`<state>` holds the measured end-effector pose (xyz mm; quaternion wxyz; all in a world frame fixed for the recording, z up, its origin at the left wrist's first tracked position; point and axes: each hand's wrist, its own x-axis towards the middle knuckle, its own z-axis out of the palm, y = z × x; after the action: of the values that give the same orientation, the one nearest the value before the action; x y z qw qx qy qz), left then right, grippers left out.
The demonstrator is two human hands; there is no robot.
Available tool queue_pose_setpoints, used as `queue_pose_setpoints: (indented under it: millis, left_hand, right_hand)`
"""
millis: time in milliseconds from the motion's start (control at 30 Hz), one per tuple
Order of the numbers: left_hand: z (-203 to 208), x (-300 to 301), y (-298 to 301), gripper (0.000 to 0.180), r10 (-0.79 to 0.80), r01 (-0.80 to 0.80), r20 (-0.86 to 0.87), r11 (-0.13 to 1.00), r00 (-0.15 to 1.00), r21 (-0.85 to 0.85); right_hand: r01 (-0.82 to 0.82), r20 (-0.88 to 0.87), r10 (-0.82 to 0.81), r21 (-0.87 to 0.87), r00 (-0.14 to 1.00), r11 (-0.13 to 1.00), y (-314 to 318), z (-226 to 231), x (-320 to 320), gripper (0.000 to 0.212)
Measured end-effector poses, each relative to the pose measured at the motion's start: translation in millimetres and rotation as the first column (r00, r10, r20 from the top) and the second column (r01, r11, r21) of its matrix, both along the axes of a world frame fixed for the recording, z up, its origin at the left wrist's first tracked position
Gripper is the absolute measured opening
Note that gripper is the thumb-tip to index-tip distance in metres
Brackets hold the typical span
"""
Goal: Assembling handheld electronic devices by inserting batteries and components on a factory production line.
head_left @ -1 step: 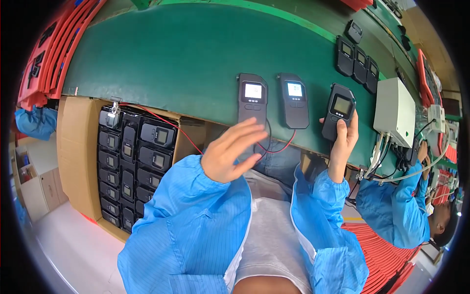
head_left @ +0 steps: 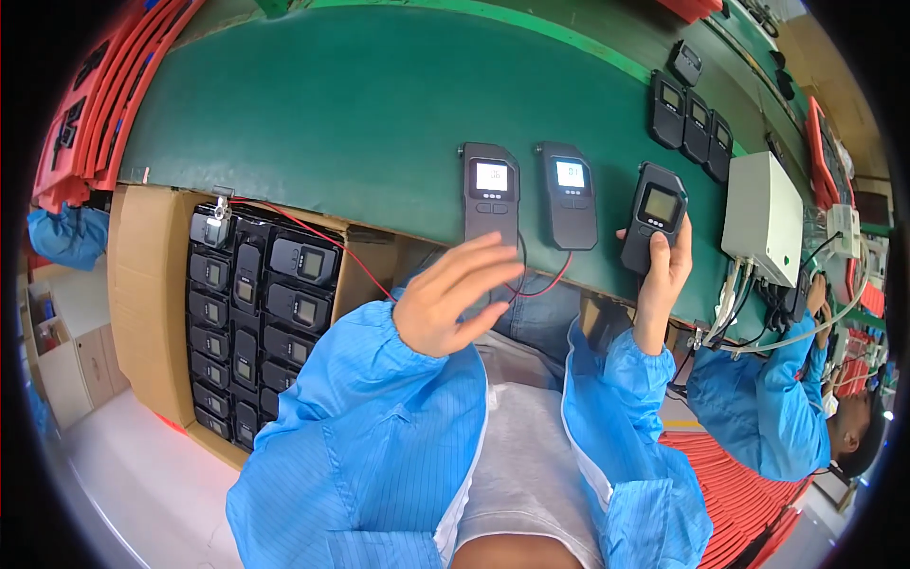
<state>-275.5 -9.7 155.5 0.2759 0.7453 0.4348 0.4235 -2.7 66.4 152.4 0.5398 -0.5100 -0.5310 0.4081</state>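
My right hand grips a dark handheld meter near the table's front edge. Its screen is unlit, and my thumb lies on the buttons below it. My left hand is held with its fingers apart, overlapping the lower end of a second meter; whether it touches it I cannot tell. That meter lies on the table with its screen lit white. To its right lies a third meter, also lit, with a red wire running from its lower end.
A cardboard box at left holds rows of meters in black trays. Several more meters lie at the back right, beyond a white control box with cables. A co-worker in blue sits at right. Red trays stand far left.
My left hand has shifted very slightly to the right. The digits on the left meter's lit screen look different.
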Motion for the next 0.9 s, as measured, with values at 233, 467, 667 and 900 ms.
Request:
queue_pose_setpoints:
  millis: [233,467,667,900]
  left_hand:
    - [0.8,-37.4,-7.6,0.032,0.109,-0.112,0.03,0.987,0.994,0.113]
    - [-37.4,-193.1,-53.9,0.032,0.294,-0.394,-0.582,0.918,0.758,-0.051]
    - [-46.4,-231.1,-69.2,0.055,0.151,-0.375,-0.712,0.911,0.686,-0.169]
    - [-40.3,-225.2,-34.3,0.066,-0.009,-0.192,-0.812,0.97,0.583,-0.149]
  right_hand:
    - [0.026,-0.03,-0.027,-0.021,0.999,0.999,-3.6,1.5,-8.4,0.049]
    - [0.147,0.459,-0.172,0.091,0.871,0.985,-6.0,2.2,7.1,0.047]
    - [0.204,0.333,-0.236,0.128,0.913,0.971,-0.2,-1.3,7.8,0.033]
    - [0.247,0.392,-0.3,0.181,0.87,0.952,-2.8,-4.9,10.0,0.029]
